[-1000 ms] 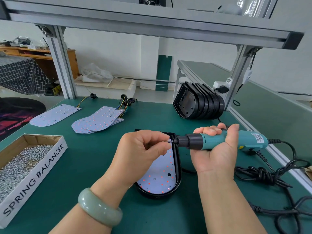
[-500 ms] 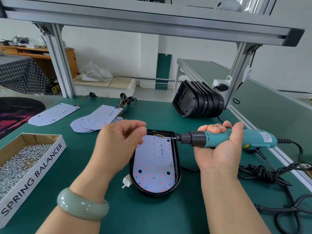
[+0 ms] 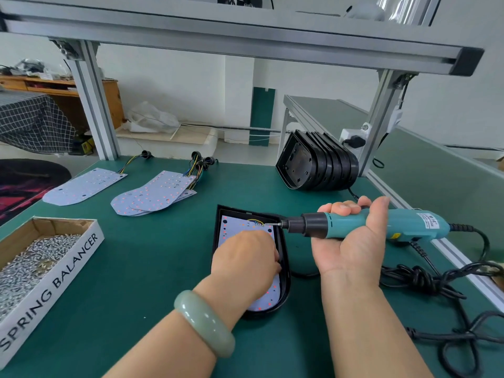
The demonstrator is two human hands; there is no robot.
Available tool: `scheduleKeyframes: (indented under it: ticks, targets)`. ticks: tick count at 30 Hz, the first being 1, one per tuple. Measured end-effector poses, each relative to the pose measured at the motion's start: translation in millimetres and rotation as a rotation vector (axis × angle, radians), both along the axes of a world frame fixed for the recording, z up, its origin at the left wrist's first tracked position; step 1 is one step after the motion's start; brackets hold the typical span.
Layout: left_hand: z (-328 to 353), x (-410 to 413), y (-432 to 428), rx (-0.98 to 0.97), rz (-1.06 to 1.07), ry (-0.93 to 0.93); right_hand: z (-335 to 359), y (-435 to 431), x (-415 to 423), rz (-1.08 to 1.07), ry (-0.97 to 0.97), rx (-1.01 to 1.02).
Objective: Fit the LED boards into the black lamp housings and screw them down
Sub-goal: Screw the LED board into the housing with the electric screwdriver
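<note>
A black lamp housing (image 3: pixel 285 257) lies on the green mat in front of me with a pale LED board (image 3: pixel 234 227) seated inside it. My left hand (image 3: pixel 245 257) rests on the board's middle, fingers curled down against its right side beside the housing wall; what is under the fingers is hidden. My right hand (image 3: pixel 351 241) grips a teal electric screwdriver (image 3: pixel 368 223) held level, its bit with a small screw on the tip (image 3: pixel 272 224) hovering over the board's top right corner near the coloured wires.
A cardboard box of screws (image 3: pixel 41 257) marked SPRING BALANCER stands at the left. Loose LED boards (image 3: pixel 155 193) lie behind it, one apart (image 3: pixel 81 186). A stack of black housings (image 3: pixel 319 165) stands at the back right. Black cable (image 3: pixel 425 282) coils at the right.
My left hand left the screwdriver tip, swung left, then came down onto the LED board. The screwdriver stayed nearly level and shifted slightly right.
</note>
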State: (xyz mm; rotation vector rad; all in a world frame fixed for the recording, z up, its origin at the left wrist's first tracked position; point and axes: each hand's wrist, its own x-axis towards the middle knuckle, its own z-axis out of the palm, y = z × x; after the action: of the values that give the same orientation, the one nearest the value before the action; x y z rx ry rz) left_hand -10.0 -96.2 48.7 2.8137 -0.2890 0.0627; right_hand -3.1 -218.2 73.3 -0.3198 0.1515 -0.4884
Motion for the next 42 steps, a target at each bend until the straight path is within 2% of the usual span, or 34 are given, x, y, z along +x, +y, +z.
scheduleKeyframes:
  ticks: [4,6,8,12,13,15,19,25,30,42]
  targets:
    - [-5.0,-3.1,-1.1,0.149,-0.024,-0.111,-0.4,0.6,0.0,0.006,0.004,-0.013]
    - [-6.4,-3.9,0.8,0.146,-0.049,-0.155,-0.3,-0.1,0.1,0.006,0.005,-0.012]
    - [-1.1,-5.0,7.4,-0.066,-0.057,-0.168,-0.1,-1.4,-0.2,0.0,0.006,-0.012]
    - [15.7,-4.9,34.8,-0.761,0.072,-0.05,-0.5,-3.1,0.0,-0.011,0.004,-0.015]
    - [16.9,-6.2,41.4,-0.883,0.102,-0.014,-0.4,-2.7,0.0,-0.008,0.002,-0.014]
    - [17.0,-7.9,49.7,-0.999,0.133,0.049,-0.7,-1.3,0.0,0.0,-0.005,-0.013]
    - [15.6,-8.9,49.7,-1.071,0.123,0.094,-1.6,2.0,-0.5,0.019,-0.018,-0.022]
    - [18.7,-12.8,42.1,-1.165,0.152,0.022,-0.6,1.7,-1.0,0.029,-0.021,-0.021]
    - [18.2,-14.7,32.0,-1.263,0.166,0.063,-0.8,3.8,-1.7,0.043,-0.025,-0.028]
    - [15.9,-15.8,29.7,-1.263,0.16,0.076,-1.0,9.1,-2.8,0.052,-0.028,-0.03]
